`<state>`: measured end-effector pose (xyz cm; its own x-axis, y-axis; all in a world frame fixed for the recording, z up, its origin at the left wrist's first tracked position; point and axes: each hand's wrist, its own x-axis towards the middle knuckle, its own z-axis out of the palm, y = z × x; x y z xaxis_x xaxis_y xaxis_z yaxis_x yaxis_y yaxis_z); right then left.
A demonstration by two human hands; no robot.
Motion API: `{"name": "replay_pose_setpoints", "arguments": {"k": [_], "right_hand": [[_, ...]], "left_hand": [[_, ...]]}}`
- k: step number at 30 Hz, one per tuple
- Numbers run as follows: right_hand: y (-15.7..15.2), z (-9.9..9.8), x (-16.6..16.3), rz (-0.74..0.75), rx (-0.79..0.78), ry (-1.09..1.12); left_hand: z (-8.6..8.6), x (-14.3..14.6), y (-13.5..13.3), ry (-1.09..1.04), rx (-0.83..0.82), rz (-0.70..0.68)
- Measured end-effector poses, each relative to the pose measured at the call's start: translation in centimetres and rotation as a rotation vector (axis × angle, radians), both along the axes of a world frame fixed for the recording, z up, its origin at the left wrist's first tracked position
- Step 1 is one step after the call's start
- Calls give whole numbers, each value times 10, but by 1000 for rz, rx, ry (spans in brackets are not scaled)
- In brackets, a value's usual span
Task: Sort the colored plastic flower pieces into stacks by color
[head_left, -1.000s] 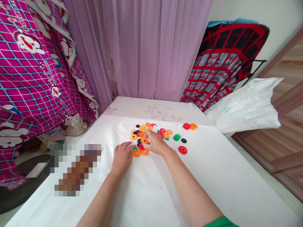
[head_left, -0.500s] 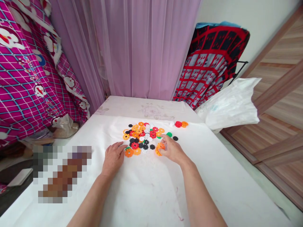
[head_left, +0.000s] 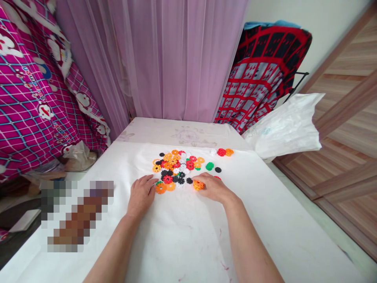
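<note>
Several flat, notched plastic discs (head_left: 172, 161) in orange, red, black, white and green lie in a loose pile on the white cloth. My left hand (head_left: 142, 193) rests on the cloth at the pile's left edge. Its fingers are spread and loosely bent, with the tips close to an orange disc (head_left: 160, 188). At the pile's right side my right hand (head_left: 212, 188) closes its fingers and thumb around a small stack of orange discs (head_left: 198, 185), low over the cloth. Overlapping green discs (head_left: 209, 166) lie just beyond that hand, and a red disc (head_left: 217, 178) shows partly behind it.
A white disc (head_left: 213, 152), a red stack (head_left: 221, 152) and an orange stack (head_left: 229, 152) form a row farther back. A black disc (head_left: 218, 169) lies on the right. A white bag (head_left: 290, 125) stands by the table's right edge. A blurred patch (head_left: 79, 220) covers something at left.
My right hand has drawn back from the green disc and closed on the orange stack. A second green disc now overlaps the first, and a red disc shows behind the hand. My left hand stays put.
</note>
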<state>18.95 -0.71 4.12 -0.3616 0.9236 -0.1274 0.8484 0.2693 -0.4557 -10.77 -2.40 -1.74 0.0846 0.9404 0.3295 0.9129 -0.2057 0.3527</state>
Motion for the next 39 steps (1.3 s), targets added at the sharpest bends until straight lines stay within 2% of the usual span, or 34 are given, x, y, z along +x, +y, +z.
{"name": "replay_pose_setpoints", "arguments": {"k": [11, 14, 18, 22, 26, 35, 39], "right_hand": [[-3, 8, -3, -46, -5, -78], [-4, 14, -10, -51, 74, -62], [-8, 17, -45, 2, 217, -56], [-14, 6, -88, 53, 215, -159], [-13, -6, -109, 33, 244, -202], [-9, -9, -112, -42, 218, -160], [-10, 1, -88, -97, 218, -107]], "left_hand": [[0, 0, 1, -20, 7, 6], [2, 2, 0, -23, -5, 11], [4, 3, -1, -25, -35, 10], [5, 5, -3, -33, -31, 6], [7, 5, -3, -41, -49, 4], [7, 4, -3, -44, -67, -6], [6, 3, -3, -40, -73, -14]]}}
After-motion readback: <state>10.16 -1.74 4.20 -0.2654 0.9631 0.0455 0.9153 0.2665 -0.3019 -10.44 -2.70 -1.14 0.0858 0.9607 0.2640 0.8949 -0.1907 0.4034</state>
